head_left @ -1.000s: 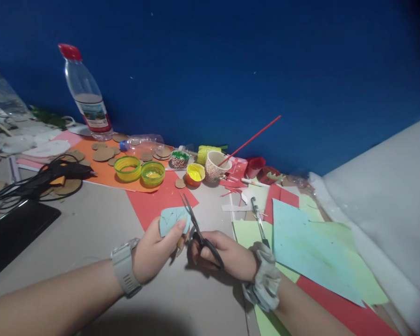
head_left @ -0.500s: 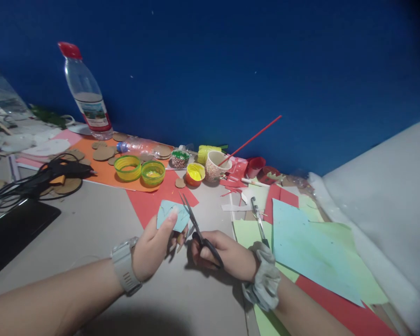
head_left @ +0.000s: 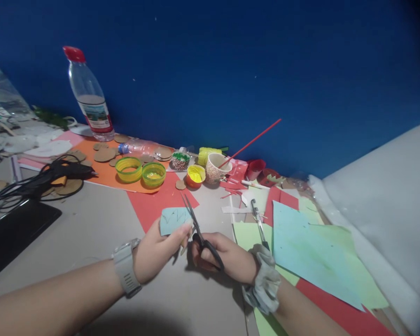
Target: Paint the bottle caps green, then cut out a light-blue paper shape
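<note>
A small light-blue paper piece (head_left: 173, 221) is being pinched by the left hand (head_left: 161, 254) above the middle of the grey desk (head_left: 98, 224), dark zigzag lines (head_left: 175, 216) being shown on its face. Just beside it, black-handled metal scissors (head_left: 203, 242) are being gripped by the right hand (head_left: 229, 256), their blades slightly parted; whether the paper is being touched cannot be told. Near the desk's back edge, a landscape label (head_left: 97, 115) is being displayed on a clear, red-capped plastic bottle (head_left: 86, 84), its lettering too small to be read. The way to that edge is being blocked by two round yellow-green bowls (head_left: 128, 175) and a cream patterned cup (head_left: 214, 171). Toward the right edge, pale-green paper (head_left: 362, 275) is being partly covered by a large light-blue sheet (head_left: 311, 254).
</note>
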`<state>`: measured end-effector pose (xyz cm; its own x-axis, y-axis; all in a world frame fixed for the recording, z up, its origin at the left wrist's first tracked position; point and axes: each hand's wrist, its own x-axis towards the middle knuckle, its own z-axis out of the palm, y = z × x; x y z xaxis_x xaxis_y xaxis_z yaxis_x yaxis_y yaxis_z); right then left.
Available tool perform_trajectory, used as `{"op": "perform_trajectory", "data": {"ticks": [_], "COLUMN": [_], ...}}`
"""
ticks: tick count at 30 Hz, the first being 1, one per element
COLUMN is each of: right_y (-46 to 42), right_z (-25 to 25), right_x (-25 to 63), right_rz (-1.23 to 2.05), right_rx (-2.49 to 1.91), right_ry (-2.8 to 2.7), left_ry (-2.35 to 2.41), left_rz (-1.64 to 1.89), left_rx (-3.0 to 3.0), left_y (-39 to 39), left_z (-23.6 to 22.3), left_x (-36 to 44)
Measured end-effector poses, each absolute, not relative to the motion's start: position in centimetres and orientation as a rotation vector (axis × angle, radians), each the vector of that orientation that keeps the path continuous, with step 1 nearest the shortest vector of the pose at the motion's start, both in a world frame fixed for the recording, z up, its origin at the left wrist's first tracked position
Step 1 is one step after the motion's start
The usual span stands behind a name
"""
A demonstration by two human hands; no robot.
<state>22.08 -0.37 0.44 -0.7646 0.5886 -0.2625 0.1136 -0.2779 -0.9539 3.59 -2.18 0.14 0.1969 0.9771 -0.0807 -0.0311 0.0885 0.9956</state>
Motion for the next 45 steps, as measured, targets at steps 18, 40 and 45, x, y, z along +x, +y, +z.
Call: {"op": "perform_trajectory", "data": {"ticks": [18, 40, 45], "right_y": [-0.16, -0.14, -0.14], "right_z": [0.28, 0.14, 0.11], "right_x": [22.24, 22.39, 22.52], "right_rz": [2.121, 2.097, 2.079], "right_rx": [-0.854, -0.819, -0.821], "right_ry": [-1.708, -1.722, -1.757], "left_ry": [1.143, 1.153, 1.161], "left_rz": [1.089, 1.087, 1.113], "left_rx": [1.282, 1.277, 1.274], "left_y": [-2.15, -2.17, -1.97], "left_z": [0.36, 0.22, 0.38], "left_x": [3.65, 3.62, 3.66]}}
